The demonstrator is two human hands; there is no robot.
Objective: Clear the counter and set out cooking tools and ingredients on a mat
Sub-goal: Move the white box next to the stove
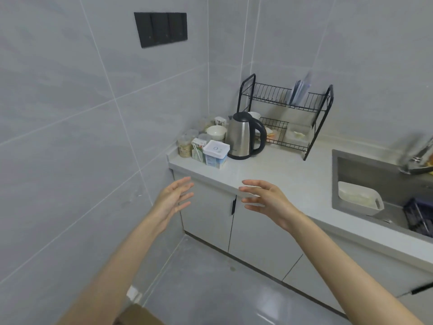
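No text is legible; the print on the white-lidded box (215,148) is too blurred.

White counter (281,170), surface mostly bare. Steel kettle (242,137), black lid and handle, stood upright near corner. White bowl (216,132) set just left of kettle. White-lidded box (215,152) placed near front edge, clear jar (184,148) alongside. Black two-tier dish rack (269,95) positioned behind kettle, to its right.

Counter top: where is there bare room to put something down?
The white counter is bare between the steel electric kettle and the grey sink, in front of the black wire dish rack. The left corner is crowded: clear jars, cartons, a white bowl and a white-lidded box.
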